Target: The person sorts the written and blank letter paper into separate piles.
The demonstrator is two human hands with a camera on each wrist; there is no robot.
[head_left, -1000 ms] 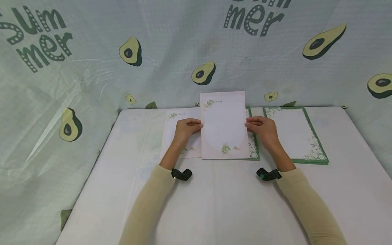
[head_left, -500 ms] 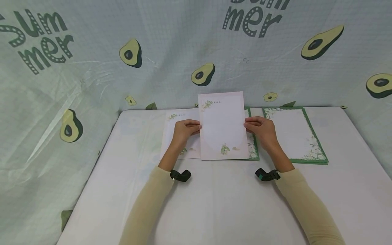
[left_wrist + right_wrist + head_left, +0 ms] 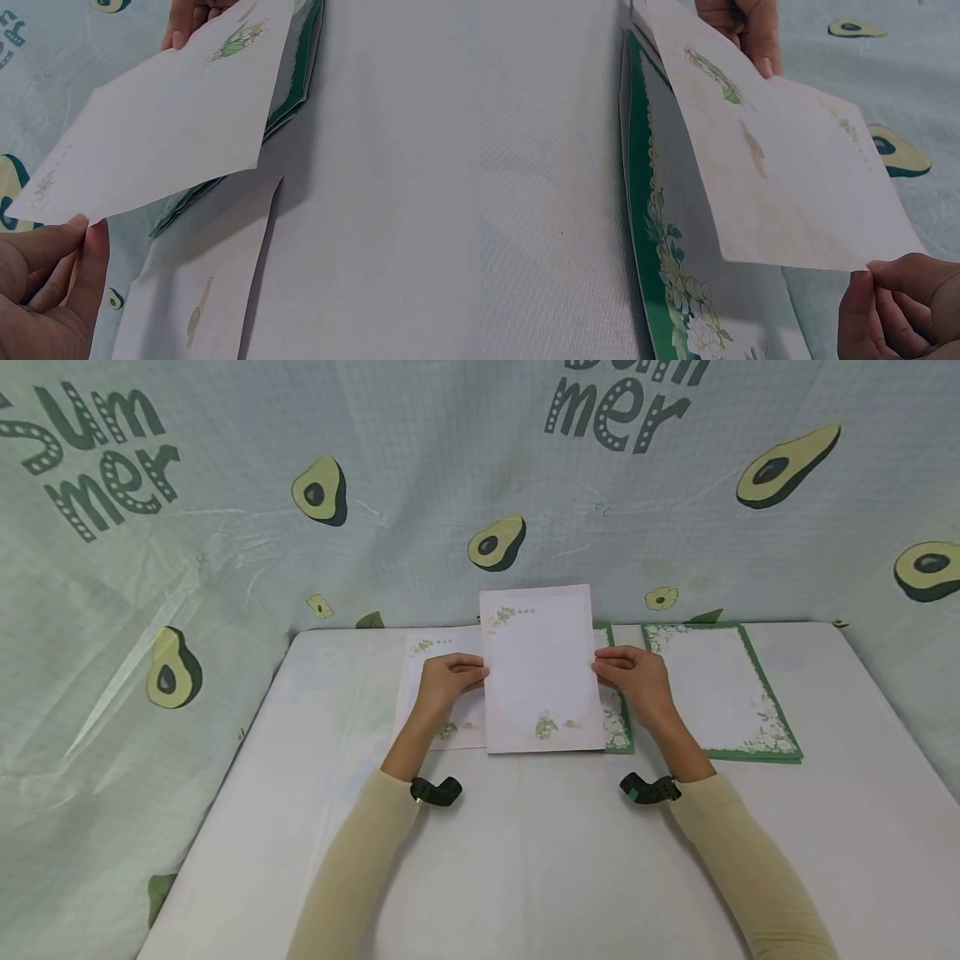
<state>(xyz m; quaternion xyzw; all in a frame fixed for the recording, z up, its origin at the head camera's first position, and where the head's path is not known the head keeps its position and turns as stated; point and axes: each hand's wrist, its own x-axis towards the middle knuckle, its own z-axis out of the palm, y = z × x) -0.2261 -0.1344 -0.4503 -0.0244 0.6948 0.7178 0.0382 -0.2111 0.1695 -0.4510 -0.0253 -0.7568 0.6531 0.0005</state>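
A pale pink sheet of paper (image 3: 538, 668) with small green plant prints is held up off the table between both hands. My left hand (image 3: 448, 685) pinches its left edge between thumb and fingers; the left wrist view shows that hand (image 3: 52, 281) close up. On the opposite edge, my right hand (image 3: 639, 681) pinches the paper the same way, as the right wrist view confirms. Beneath the lifted sheet lies a green-bordered floral sheet (image 3: 617, 727), mostly covered. A matching pink sheet (image 3: 420, 693) lies at the left, partly behind my left hand and the raised paper.
Another stack of green-bordered sheets (image 3: 723, 693) lies at the right of the white table (image 3: 525, 860). A cloth printed with avocados (image 3: 405, 460) hangs behind the table's back edge and along the left side.
Both hands have shifted slightly left, carrying the pinched pink sheet along. The sheets lying on the table stay where they were.
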